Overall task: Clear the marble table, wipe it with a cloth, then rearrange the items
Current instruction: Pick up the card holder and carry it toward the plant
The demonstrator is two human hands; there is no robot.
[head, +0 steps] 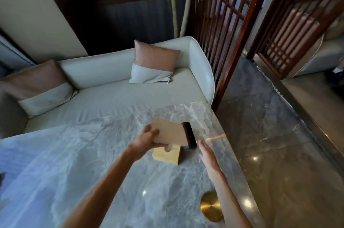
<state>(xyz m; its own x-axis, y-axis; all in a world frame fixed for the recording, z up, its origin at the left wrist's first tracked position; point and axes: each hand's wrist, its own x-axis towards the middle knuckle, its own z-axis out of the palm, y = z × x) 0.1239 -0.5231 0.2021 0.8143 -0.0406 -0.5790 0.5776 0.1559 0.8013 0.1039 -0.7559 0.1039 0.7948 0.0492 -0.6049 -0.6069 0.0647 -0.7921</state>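
The grey marble table (93, 153) fills the lower left of the head view. My left hand (145, 140) grips a tan card-like board with a dark strip along its right edge (173, 132), held just above the table near the far right corner. Under it a yellow wooden tissue box (167, 155) with white tissue poking out stands on the marble. My right hand (206, 151) hovers to the right of the board with fingers straight and apart, holding nothing. A round brass disc (211, 206) lies flat near the table's right edge.
A pale sofa (115, 95) with two pink-and-white cushions (152, 63) runs along the table's far side. A dark wooden lattice screen (227, 32) stands at the right of the sofa. Glossy stone floor (279, 134) lies to the right of the table.
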